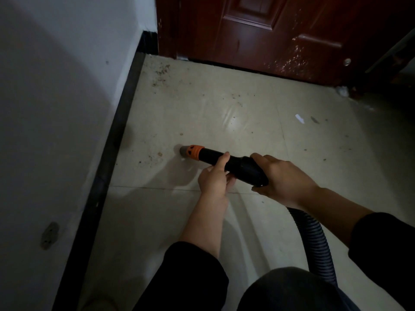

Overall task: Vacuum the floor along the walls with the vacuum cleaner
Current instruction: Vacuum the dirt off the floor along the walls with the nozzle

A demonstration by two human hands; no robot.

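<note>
A black vacuum nozzle (238,165) with an orange collar and grey tip (184,151) lies low over the beige tiled floor (202,113), pointing left toward the black baseboard (116,140). My left hand (214,176) grips the nozzle's middle from below, thumb on top. My right hand (283,178) holds the thicker rear end, where the ribbed hose (314,239) leaves toward the lower right. Crumbs and dirt (157,154) lie just left of the tip, with more dirt (162,72) in the far corner.
A white wall (56,108) runs along the left. A dark red door (280,32) closes the far side. A white paper scrap (299,118) lies on the tiles to the right. My knee (287,290) fills the bottom edge.
</note>
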